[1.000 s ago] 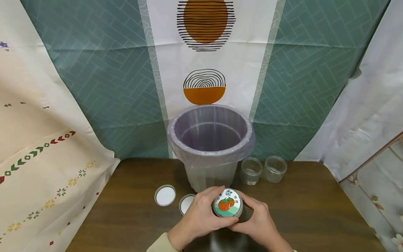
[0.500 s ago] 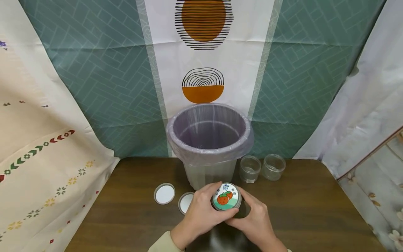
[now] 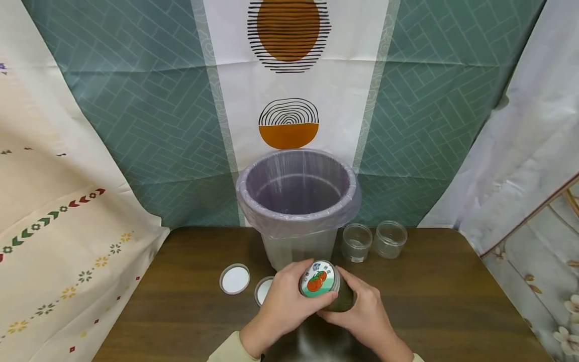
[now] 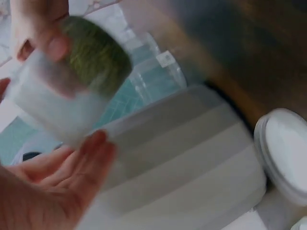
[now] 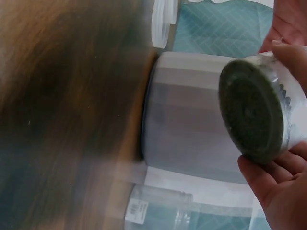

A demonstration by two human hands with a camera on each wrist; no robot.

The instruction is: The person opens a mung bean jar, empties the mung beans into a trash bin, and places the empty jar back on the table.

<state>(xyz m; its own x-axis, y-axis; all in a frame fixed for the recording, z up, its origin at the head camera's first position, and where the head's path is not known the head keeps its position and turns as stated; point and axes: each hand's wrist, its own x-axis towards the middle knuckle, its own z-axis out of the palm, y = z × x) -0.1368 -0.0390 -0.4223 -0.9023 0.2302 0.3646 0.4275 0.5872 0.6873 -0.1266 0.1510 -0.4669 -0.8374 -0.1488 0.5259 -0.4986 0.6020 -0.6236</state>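
Note:
A clear jar point(image 3: 346, 296) with dark green contents is held between both hands, in front of the bin. Its round lid point(image 3: 318, 279), printed with two orange fruits on white and green, tilts to the left. My left hand point(image 3: 281, 302) grips the lid end, thumb in front. My right hand point(image 3: 364, 312) grips the jar's body from the right. In the left wrist view the green contents point(image 4: 96, 62) lie toward the jar's base. The right wrist view shows the dark green base point(image 5: 250, 112), with the right fingers touching its lower edge.
A bin point(image 3: 298, 246) with a lilac liner stands behind the hands. Two clear jars without lids, a left one point(image 3: 357, 244) and a right one point(image 3: 391, 240), sit right of it. Two white-lined lids lie left: one lid point(image 3: 234, 279) fully visible, another lid point(image 3: 262, 290) partly behind the left hand.
The jar has tipped, so its lid leans left and more of the green body shows on the right. Both hands keep their grip. The view has shifted slightly.

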